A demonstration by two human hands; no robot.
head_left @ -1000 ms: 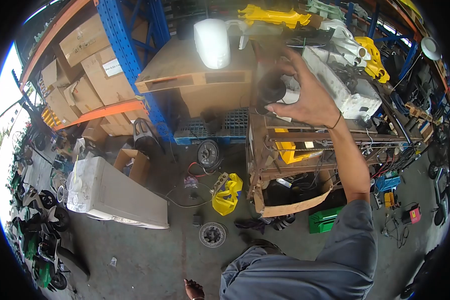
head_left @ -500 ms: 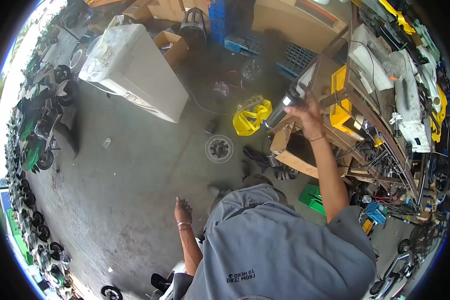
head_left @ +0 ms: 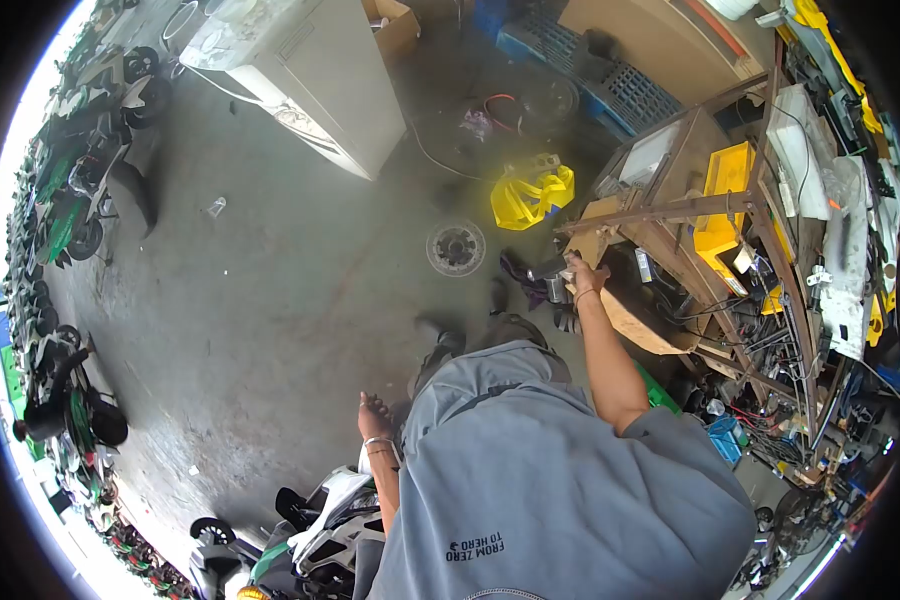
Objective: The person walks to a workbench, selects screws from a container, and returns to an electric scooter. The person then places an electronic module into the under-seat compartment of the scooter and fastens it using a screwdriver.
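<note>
My right hand is low at the near-left edge of an open cardboard box, its fingers closed. A grey metallic piece shows right at the fingertips; whether it is held I cannot tell. Just below stands a small grey cylinder, beside a dark purple cloth on the floor. Inside the box lies an object with a pale label. My left hand hangs at my side, fingers loosely curled with nothing seen in them, above a white-and-black motorcycle.
A brake-disc-like round plate and a yellow bag lie on the floor ahead. A rusty metal rack with a yellow bin stands right. A white cabinet stands ahead left; motorcycles line the left side.
My right hand has come down and back from above the rack to the box edge. The dark cylindrical object with a white label is no longer seen raised in it. My view has shifted.
</note>
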